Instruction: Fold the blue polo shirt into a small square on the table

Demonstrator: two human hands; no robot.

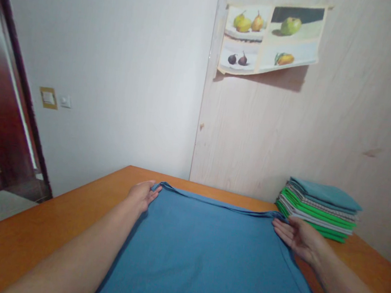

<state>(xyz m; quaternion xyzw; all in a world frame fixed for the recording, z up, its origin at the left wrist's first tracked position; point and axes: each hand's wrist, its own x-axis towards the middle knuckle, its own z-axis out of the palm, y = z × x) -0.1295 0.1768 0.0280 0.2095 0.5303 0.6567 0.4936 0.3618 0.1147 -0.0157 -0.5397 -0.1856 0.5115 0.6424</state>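
Note:
A plain blue cloth (212, 255) stretches across the table towards me, its near end running out of the bottom of the view. My left hand (144, 195) pinches its far left corner between thumb and fingers. At the far right corner, my right hand (294, 236) grips the cloth with the thumb on top and the fingers underneath. Between the two hands the far edge is pulled fairly straight and looks doubled. Faint creases show over the middle.
On the orange-brown table (79, 218), a stack of folded cloths (318, 208) in blue, green, grey and check stands at the back right, just beyond my right hand. A wall with a fruit print (272, 40) rises behind. Light switches (48, 98) and a doorway are at left.

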